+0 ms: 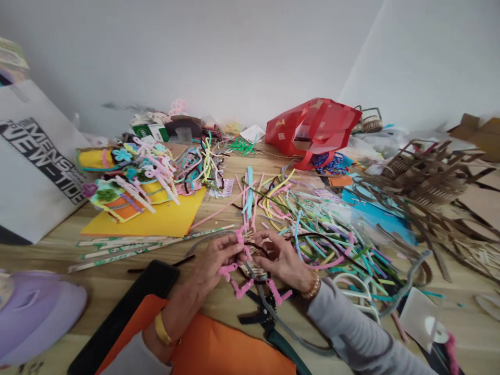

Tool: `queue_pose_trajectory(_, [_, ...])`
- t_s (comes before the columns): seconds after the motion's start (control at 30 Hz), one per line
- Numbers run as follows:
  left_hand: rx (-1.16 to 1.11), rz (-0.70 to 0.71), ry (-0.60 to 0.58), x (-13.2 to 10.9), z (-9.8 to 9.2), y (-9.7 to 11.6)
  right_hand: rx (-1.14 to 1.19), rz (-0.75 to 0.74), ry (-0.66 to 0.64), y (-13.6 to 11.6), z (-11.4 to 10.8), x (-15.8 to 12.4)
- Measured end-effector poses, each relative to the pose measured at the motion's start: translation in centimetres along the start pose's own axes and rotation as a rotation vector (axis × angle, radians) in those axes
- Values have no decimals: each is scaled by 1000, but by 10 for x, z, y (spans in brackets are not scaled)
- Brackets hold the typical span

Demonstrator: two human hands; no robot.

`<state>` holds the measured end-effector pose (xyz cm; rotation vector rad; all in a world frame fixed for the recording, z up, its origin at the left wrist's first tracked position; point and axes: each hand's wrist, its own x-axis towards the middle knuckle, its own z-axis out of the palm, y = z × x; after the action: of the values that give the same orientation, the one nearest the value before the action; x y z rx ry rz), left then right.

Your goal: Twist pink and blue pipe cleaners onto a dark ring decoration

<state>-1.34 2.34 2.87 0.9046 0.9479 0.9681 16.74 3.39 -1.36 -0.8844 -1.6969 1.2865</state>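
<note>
Both hands meet over the near middle of the table around bent pink pipe cleaners (pixel 244 289) with twisted, knobbly ends. My left hand (pixel 216 260) is closed, its thumb and fingers pinching a pink piece. Opposite it, my right hand (pixel 287 260) has curled fingers on a dark brown pipe cleaner (pixel 258 249) that runs among the pink ones. Where the fingertips meet, the exact joint is hidden. Below the hands lie dark pliers (pixel 260 312) and a grey pipe cleaner (pixel 287 323).
Loose coloured pipe cleaners (pixel 332 229) spread to the right, beside white-handled scissors (pixel 371 310). Finished pipe-cleaner flowers (pixel 123 155) lie on a yellow sheet (pixel 187 219) at left. An orange sheet (pixel 219 344) is nearest. Behind stand a red bag (pixel 289 130) and brown strips (pixel 437 177).
</note>
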Motion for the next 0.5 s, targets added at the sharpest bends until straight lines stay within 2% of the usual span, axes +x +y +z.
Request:
queue_pose_trajectory(0.13, [-53,-76,22,8,-2,-10,-311,-243,44,0,5,-2])
queue_pose_trajectory(0.3, [-10,3,5,17,-7,-26,-390,-266,18,-4,5,-2])
queue_pose_trajectory(0.5, [54,39,-41,15,-8,-30,-423,-301,35,-4,6,-4])
